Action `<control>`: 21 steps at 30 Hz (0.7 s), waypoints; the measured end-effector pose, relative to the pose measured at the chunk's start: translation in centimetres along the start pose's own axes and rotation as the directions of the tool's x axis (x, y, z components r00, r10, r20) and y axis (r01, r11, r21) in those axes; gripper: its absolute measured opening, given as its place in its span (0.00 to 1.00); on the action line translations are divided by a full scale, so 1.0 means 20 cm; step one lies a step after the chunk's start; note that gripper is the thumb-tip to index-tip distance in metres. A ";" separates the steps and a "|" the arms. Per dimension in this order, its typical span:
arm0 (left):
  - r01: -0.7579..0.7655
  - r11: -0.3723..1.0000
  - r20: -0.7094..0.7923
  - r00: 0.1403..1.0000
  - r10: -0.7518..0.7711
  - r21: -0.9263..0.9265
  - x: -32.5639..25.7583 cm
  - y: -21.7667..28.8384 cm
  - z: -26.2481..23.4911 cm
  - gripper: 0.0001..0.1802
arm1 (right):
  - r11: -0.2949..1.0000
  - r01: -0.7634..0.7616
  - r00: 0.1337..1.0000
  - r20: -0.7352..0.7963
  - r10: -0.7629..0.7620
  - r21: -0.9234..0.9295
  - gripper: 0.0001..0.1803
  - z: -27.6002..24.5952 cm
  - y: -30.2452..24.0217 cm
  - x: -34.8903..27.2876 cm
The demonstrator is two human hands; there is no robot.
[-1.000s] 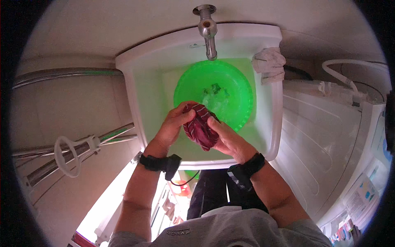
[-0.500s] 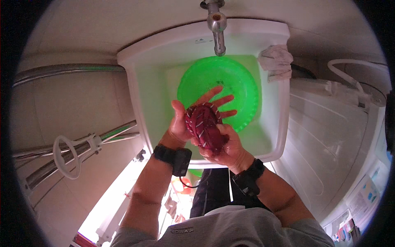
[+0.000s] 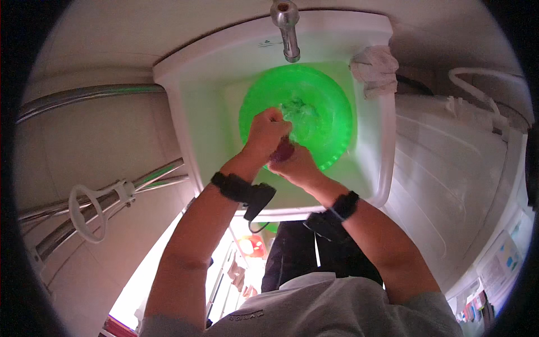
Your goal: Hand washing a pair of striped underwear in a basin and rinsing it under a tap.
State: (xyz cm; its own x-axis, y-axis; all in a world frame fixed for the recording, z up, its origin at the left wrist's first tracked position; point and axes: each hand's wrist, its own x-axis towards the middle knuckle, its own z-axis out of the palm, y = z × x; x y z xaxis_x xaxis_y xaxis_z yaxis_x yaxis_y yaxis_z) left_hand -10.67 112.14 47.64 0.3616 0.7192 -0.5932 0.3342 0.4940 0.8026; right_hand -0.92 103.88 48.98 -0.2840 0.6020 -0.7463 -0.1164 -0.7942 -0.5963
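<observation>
A green plastic basin [image 3: 331, 101] holding water sits inside a white sink [image 3: 208, 95]. Over its near rim, my left hand [image 3: 266, 132] and my right hand [image 3: 296, 166] are pressed together around a dark red cloth [image 3: 282, 151]. Only a small bit of the cloth shows between the fingers; the rest is hidden by both fists. A black band is on each wrist.
A metal tap [image 3: 287, 28] hangs over the basin's far side. A white rag [image 3: 375, 68] lies on the sink's right corner. A white washing machine lid [image 3: 460, 163] is to the right. Metal pipes [image 3: 84, 95] and a white plastic ring [image 3: 87, 208] are on the left.
The cloth was spread wide between my hands above the basin; now it is squeezed small between both fists, lower, at the basin's near rim.
</observation>
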 end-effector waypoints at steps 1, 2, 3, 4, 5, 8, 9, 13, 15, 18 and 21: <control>0.029 0.986 -0.155 0.988 -0.004 0.162 0.03 -0.05 0.01 0.11 | 0.962 0.180 0.966 -0.147 -0.212 -0.203 0.19 0.03 0.03 0.05; 0.080 0.946 -0.305 0.952 0.020 0.313 0.06 -0.09 0.01 0.11 | 0.853 0.310 0.867 -0.243 -0.435 -0.420 0.23 0.04 0.06 0.09; 0.079 0.947 -0.301 0.953 0.020 0.313 0.07 -0.11 0.02 0.11 | 0.853 0.308 0.866 -0.246 -0.434 -0.420 0.23 0.04 0.06 0.12; 0.134 0.918 -0.374 0.927 0.017 0.373 0.07 -0.11 0.04 0.10 | 0.858 0.168 0.896 -0.287 -0.338 -0.485 0.25 0.04 0.06 0.14; 0.192 0.884 -0.445 0.895 0.021 0.426 0.08 -0.12 0.05 0.10 | 0.841 0.025 0.910 -0.336 -0.243 -0.540 0.26 0.04 0.06 0.15; 0.121 0.955 -0.560 0.826 0.055 0.272 0.06 -0.15 0.04 0.09 | 0.844 0.049 0.870 -0.392 -0.299 -0.534 0.27 0.07 0.05 0.12; 0.118 0.955 -0.557 0.829 0.055 0.271 0.04 -0.13 0.05 0.09 | 0.843 0.046 0.868 -0.396 -0.299 -0.536 0.27 0.06 0.06 0.10; 0.060 0.993 -0.337 0.941 -0.022 0.104 -0.07 -0.04 0.05 0.16 | 0.896 0.189 0.947 -0.165 -0.274 -0.402 0.24 -0.02 0.02 -0.02; 0.056 0.998 -0.188 0.981 -0.052 0.018 -0.11 0.05 -0.02 0.20 | 0.970 0.128 0.991 -0.005 -0.132 -0.207 0.22 -0.05 -0.02 -0.08; 0.052 0.986 0.214 0.977 -0.017 -0.160 -0.20 0.25 -0.16 0.40 | 0.914 -0.129 0.954 0.298 0.010 0.384 0.15 -0.01 -0.08 -0.24; -0.032 0.894 0.307 0.933 0.187 -0.446 -0.22 0.37 -0.17 0.53 | 0.583 -0.461 0.790 0.609 -0.074 0.669 0.13 0.10 -0.12 -0.35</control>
State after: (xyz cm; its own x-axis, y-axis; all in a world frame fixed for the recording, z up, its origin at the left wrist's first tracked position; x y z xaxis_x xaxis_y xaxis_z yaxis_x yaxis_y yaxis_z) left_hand -12.82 114.31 56.35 0.6674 0.6133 -0.4224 -0.1014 0.6367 0.7644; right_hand -0.46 101.31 56.23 -0.7954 0.4838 -0.3650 -0.5733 -0.7961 0.1940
